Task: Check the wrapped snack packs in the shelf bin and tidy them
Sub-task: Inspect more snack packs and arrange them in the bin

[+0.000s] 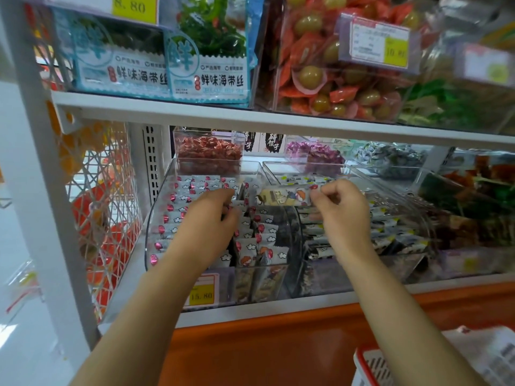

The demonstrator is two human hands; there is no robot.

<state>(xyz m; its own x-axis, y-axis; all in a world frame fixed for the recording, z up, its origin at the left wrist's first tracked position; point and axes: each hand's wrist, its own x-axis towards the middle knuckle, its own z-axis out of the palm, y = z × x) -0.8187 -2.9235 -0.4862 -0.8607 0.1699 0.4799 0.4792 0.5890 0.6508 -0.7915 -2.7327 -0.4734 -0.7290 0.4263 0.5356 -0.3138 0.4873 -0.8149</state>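
The clear bin (pixel 149 235) stands on the lower shelf (pixel 250 310), filled with rows of grey wrapped snack packs (pixel 250 246) printed with clouds and red balloons. The left hand (pixel 209 221) reaches into the middle of the bin from the front. Its fingers (pixel 232 215) are bent down among the packs; whether they grip one cannot be told.

The right hand (pixel 342 213) is raised above the bin's right edge. Its thumb and fingers (pixel 320 195) are clamped on one end of a single snack pack (pixel 284 195), which lies roughly level in the air above the bin's back right corner, clear of the packs below.

A yellow price tag (pixel 202 295) is fixed to the bin's front. Just to the right of the bin stands a second clear bin (pixel 306 164) with dark-and-white packs. Behind the bin sits a clear box of red sweets (pixel 209 151).
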